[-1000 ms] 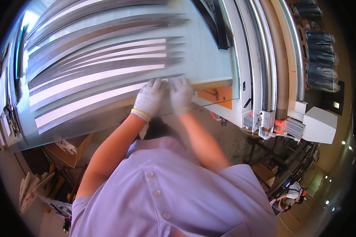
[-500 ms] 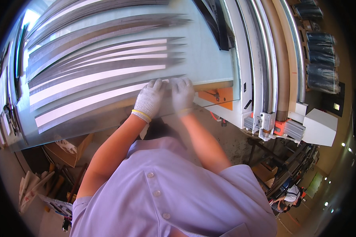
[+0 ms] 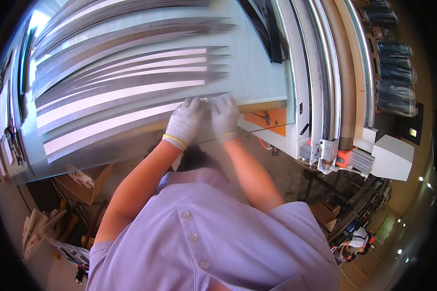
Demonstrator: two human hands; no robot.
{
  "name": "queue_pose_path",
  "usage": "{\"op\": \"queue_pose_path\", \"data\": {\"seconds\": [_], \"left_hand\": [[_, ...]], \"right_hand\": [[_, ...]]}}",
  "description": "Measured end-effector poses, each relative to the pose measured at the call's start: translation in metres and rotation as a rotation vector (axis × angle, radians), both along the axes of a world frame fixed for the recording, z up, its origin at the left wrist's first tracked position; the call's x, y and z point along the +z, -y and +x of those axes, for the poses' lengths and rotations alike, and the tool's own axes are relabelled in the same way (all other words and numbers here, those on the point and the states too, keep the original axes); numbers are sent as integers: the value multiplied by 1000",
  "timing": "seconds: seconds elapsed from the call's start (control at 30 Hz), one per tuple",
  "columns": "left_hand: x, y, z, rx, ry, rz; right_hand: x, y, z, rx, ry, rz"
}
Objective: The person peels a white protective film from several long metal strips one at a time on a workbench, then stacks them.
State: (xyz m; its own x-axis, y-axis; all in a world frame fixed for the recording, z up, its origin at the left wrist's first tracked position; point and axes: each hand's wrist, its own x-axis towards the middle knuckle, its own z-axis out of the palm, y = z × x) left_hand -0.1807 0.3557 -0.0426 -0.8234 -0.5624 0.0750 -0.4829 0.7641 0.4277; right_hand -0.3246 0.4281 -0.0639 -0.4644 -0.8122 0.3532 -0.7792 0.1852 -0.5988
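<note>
Both my hands wear pale knitted gloves and meet at the right end of the nearest dark grey strip (image 3: 63, 153), which lies on a glass-topped table (image 3: 257, 82). A whitish band (image 3: 116, 124) runs along that strip. My left hand (image 3: 183, 119) is closed, its bent fingers pressed on the end of the band. Just right of it, by the strip's pointed tip, my right hand (image 3: 225, 116) is slightly blurred with its fingers curled in. Whatever it pinches is hidden. Farther back lie several similar strips with whitish bands (image 3: 131, 92), and stacks of plain grey strips (image 3: 116, 39).
Dark angled bars (image 3: 262, 29) lie at the table's far right. Beside it stands a white machine with long rollers (image 3: 347, 72) and an end housing (image 3: 391, 157). A cardboard box (image 3: 85, 182) sits below the table's near left edge. Another person (image 3: 358, 240) is at the lower right.
Both hands stay at the strip's end with hardly any shift. My right hand looks a little less blurred now. The strips have not visibly moved.
</note>
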Motion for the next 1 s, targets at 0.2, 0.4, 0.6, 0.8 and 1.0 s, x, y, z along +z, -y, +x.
{"op": "queue_pose_path", "data": {"seconds": [0.2,0.4,0.6,0.8,1.0], "left_hand": [[-7,0,1,-8,57,27],[-7,-1,3,3,36,45],[-31,-4,18,-19,-20,17],[-37,-5,18,-31,20,11],[-30,-1,18,-31,0,34]], "right_hand": [[-3,-7,-6,-98,34,-22],[13,-7,-18,-312,-278,124],[-4,-13,17,25,-125,162],[-3,-23,13,52,-52,82],[-9,4,9,3,-59,80]]}}
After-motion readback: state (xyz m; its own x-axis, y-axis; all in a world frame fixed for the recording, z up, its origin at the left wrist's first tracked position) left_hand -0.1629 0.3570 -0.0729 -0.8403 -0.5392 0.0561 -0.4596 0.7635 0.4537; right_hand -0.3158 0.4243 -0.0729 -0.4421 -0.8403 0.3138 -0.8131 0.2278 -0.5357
